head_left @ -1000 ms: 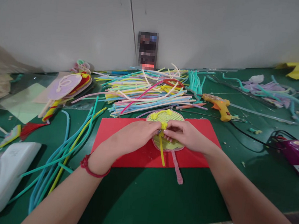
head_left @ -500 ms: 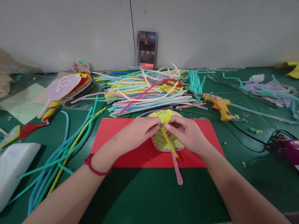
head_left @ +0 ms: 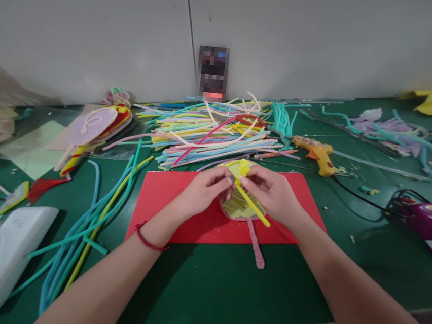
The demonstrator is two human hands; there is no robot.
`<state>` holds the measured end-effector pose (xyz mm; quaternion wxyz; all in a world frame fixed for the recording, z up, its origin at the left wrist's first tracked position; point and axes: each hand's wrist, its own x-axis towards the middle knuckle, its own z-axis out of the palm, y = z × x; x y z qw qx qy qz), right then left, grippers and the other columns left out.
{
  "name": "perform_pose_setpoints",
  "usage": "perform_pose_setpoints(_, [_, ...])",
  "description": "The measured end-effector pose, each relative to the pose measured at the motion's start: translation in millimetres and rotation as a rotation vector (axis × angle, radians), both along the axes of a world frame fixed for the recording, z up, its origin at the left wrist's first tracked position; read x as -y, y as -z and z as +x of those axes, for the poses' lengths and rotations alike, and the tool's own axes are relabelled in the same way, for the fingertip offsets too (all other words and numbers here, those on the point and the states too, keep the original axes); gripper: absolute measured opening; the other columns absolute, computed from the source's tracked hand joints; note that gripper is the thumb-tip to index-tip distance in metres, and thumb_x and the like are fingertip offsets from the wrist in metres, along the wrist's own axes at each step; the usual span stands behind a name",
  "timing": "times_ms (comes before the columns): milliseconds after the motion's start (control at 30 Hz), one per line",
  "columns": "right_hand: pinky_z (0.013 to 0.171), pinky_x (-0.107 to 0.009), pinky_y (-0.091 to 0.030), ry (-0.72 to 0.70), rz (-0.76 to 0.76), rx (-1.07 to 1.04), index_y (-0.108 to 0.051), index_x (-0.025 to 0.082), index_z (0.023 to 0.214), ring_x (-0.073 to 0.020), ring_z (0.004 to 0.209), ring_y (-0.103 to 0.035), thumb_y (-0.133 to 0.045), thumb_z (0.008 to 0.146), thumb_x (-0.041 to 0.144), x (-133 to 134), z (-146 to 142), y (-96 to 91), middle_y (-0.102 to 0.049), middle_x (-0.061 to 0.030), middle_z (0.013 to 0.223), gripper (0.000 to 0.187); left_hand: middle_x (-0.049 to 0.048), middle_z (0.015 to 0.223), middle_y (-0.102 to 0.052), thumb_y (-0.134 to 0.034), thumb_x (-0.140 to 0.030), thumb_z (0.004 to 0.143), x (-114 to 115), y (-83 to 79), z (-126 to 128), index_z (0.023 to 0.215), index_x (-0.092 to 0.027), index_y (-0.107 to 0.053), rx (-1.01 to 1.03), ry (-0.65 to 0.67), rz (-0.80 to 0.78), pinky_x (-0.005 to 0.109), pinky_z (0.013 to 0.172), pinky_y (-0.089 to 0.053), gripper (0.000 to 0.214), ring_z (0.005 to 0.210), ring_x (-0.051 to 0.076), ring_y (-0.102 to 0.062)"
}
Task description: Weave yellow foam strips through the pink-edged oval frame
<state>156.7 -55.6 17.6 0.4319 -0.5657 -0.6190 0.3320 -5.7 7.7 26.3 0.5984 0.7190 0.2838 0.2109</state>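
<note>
Both hands meet over a round fan (head_left: 234, 209) with a yellow-green striped face, a pink rim and a pink fuzzy handle (head_left: 256, 245). Between my fingertips is a yellow pipe cleaner (head_left: 253, 205), curled into a bunched, flower-like top (head_left: 243, 167), its straight tail slanting down to the right. My left hand (head_left: 211, 187), a red cord bracelet on its wrist, is closed in a pinch on it. Fingers of my right hand (head_left: 272, 190) are also closed on the yellow pipe cleaner, just below the bunched part. My fingers hide the exact grip and part of the fan.
The fan lies on a red board (head_left: 182, 227). Behind it spreads a pile of coloured pipe cleaners (head_left: 211, 136). A yellow glue gun (head_left: 321, 157) with a black cord lies right of it, near a purple power strip (head_left: 429, 223). Finished fans (head_left: 93, 122) and a white device (head_left: 12, 254) are left.
The yellow pipe cleaner's tail has swung right, away from the pink handle. My left fingers have shifted slightly, and the bunched top has turned a little to the right.
</note>
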Motion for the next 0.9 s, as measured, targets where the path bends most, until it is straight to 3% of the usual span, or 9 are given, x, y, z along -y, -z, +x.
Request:
perform_pose_setpoints(167, [0.067,-0.028,-0.045,-0.022,0.008,0.032,-0.053,0.020,0.076,-0.0179,0.075,-0.055,-0.048,0.084,0.032,-0.7,0.1,2.4,-0.057,-0.0041,0.078,0.015,-0.0037,0.059,-0.050,-0.041,-0.021,0.084,-1.2,0.8,-0.8,0.067,-0.017,-0.045,-0.015,0.019,-0.049,0.022,0.060,-0.042,0.018,0.058,0.009,-0.049])
perform_pose_setpoints(500, [0.061,-0.028,-0.045,0.062,-0.076,-0.054,-0.050,0.020,0.069,-0.0143,0.059,-0.054,-0.052,0.080,0.030,-2.6,-2.2,4.2,-0.056,0.0002,0.064,0.015,-0.0009,0.071,-0.054,-0.032,-0.027,0.090,-0.7,3.6,-1.5,0.072,-0.017,-0.047,-0.172,-0.014,0.244,0.024,0.067,-0.041,0.026,0.070,0.012,-0.052])
perform_pose_setpoints(700, [0.060,-0.029,-0.045,0.095,-0.104,-0.142,-0.050,0.020,0.066,-0.0152,0.061,-0.055,-0.054,0.079,0.032,-2.4,-7.5,3.6,-0.055,-0.0002,0.063,0.018,-0.0024,0.068,-0.046,-0.039,-0.029,0.087,2.1,4.5,1.2,0.070,-0.018,-0.041,-0.242,-0.058,0.351,0.022,0.056,-0.037,0.021,0.062,0.010,-0.044])
perform_pose_setpoints(900, [0.064,-0.031,-0.048,0.044,-0.159,-0.314,-0.053,0.020,0.071,-0.0167,0.069,-0.058,-0.056,0.077,0.041,-3.5,-8.6,2.4,-0.058,-0.0012,0.070,0.022,-0.0028,0.066,-0.043,-0.038,-0.030,0.088,2.0,3.1,-0.3,0.067,-0.018,-0.040,-0.147,-0.077,0.289,0.021,0.056,-0.037,0.024,0.061,0.010,-0.042])
